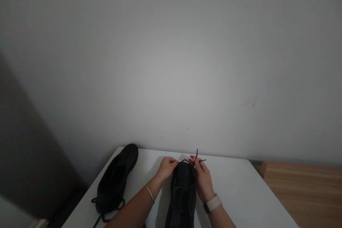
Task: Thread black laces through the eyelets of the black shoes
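Observation:
A black shoe [183, 196] lies on the white table [229, 185] with its far end between my hands. My right hand [203, 178], at the shoe's right side, is closed on a thin black shoelace [197, 154]; two lace ends stick out above the fingers. On the left side, my left hand [167, 167] pinches near the shoe's far end, where the lace arches across. Exactly what sits between the left fingertips is too small to make out. A second black shoe [114, 178] lies to the left, its loose lace looping at the near end.
A plain grey wall [171, 60] rises right behind the table's back edge. Beyond the table's right side is a wood-grain surface [304, 192]. A dark shadowed area [32, 156] lies on the left.

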Demonstrator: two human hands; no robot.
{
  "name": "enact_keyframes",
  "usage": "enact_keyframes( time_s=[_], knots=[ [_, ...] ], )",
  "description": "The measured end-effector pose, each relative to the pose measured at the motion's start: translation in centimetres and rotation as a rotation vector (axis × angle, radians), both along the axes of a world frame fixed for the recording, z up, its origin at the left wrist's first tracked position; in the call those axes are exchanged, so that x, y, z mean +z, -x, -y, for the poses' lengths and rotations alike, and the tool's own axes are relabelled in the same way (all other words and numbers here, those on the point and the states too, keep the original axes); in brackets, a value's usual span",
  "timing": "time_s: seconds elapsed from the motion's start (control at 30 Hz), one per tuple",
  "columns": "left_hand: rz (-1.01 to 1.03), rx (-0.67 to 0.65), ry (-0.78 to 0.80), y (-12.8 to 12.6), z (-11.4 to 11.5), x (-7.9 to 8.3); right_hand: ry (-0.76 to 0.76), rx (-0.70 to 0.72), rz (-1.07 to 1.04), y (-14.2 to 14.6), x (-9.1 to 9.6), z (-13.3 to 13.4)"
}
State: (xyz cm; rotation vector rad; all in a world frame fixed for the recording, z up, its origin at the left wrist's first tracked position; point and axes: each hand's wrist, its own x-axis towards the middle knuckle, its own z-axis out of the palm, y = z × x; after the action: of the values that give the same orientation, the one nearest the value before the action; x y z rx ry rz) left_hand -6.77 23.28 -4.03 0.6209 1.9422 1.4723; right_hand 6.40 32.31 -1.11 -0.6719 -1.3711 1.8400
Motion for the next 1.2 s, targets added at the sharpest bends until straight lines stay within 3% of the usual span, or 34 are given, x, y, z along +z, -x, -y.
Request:
enact_keyframes(
  time_s=[0.13,0.23,0.37,0.47,0.57,0.7,0.87,1.2],
  knots=[
    [-0.015,0.058,-0.158,-0.8,-0.8,-0.2,-0.113,0.010,-0.039,0.8,0.6,0.6],
    [-0.006,0.068,-0.284,-1.6,-0.6,0.7,-0.253,0.022,-0.046,0.4,2.2,0.8],
    [0.011,0.003,-0.424,-2.5,1.1,3.5,-0.481,0.060,-0.062,-1.3,6.9,0.6],
    [0.003,-0.096,-0.470,-3.0,2.6,5.7,-0.626,0.168,-0.071,-2.8,11.2,0.7],
    [-0.022,-0.174,-0.468,-3.3,3.8,6.6,-0.744,0.266,-0.079,-3.9,14.8,1.4],
    [-0.054,-0.222,-0.425,-4.0,5.2,6.1,-0.923,0.272,-0.101,-5.0,17.8,2.5],
    [-0.093,-0.247,-0.367,-5.7,7.2,5.0,-0.999,0.263,-0.116,-5.9,20.3,3.4],
    [-0.260,-0.091,-0.315,-9.0,7.7,2.5,-1.022,0.230,-0.191,-7.8,23.1,6.0]
  ],
)
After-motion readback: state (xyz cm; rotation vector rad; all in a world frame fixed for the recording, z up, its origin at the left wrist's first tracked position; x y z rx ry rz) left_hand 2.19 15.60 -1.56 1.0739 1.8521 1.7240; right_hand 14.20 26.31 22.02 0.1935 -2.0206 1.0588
